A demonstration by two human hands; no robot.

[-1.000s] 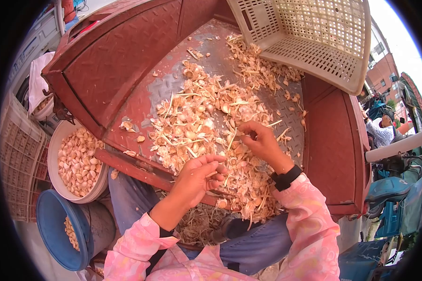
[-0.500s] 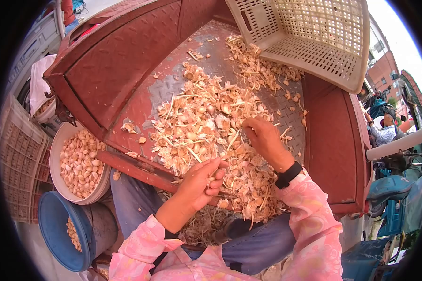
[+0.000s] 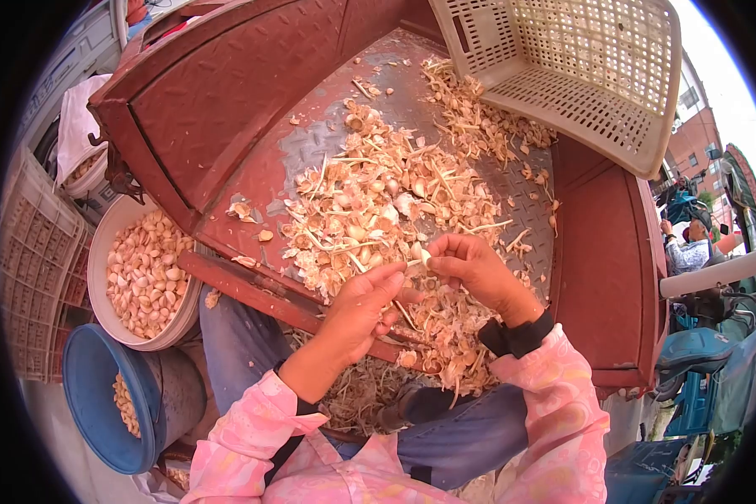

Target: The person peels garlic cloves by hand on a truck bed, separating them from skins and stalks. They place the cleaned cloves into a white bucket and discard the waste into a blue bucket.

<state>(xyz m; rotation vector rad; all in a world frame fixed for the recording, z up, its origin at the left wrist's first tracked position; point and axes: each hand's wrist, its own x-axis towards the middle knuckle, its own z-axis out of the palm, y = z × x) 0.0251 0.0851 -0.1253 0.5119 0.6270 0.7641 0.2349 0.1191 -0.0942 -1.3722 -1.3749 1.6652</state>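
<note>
Fingertips of the right hand pinch a pale garlic piece, and the left hand meets it from below, fingers curled shut around something I cannot make out – both hover over the heap of garlic skins and stalks on the red metal bed. A white bowl of cloves sits left, above a blue bucket; a plastic crate leans beyond

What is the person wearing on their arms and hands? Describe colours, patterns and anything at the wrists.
Both arms wear long pink sleeves with a pale mottled print. The left hand and right hand are bare, without gloves. A black band circles the right wrist; a dark cuff edges the left sleeve.
</note>
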